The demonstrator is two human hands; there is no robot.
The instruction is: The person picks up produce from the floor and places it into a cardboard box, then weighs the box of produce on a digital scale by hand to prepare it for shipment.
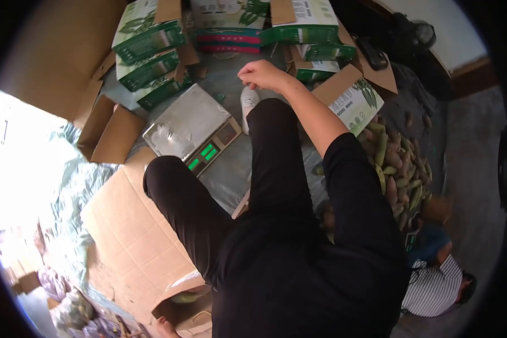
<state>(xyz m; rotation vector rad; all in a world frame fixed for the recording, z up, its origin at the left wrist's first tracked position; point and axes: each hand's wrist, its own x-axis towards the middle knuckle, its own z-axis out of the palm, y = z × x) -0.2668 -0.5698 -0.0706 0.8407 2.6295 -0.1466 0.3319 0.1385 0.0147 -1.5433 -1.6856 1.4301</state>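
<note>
My right hand (259, 75) reaches forward over the floor, above a white shoe (249, 100). Its fingers are loosely curled inward, and nothing shows in them. Low in the view, my left hand (164, 325) grips the rim of an open cardboard box (166, 307) beside my hip; part of this hand is cut off by the frame edge. A green mango (186, 297) shows inside that box. Between the boxes and my knee lies a flat digital scale (188, 121) with a lit green display; its metal plate holds no box.
Green-and-white printed boxes (152, 70) are stacked ahead, with an open one (352, 104) to the right. A heap of mangoes (400, 163) lies at right, near a person in a striped shirt (434, 287). Flattened cardboard (124, 217) and a small open box (110, 132) lie left.
</note>
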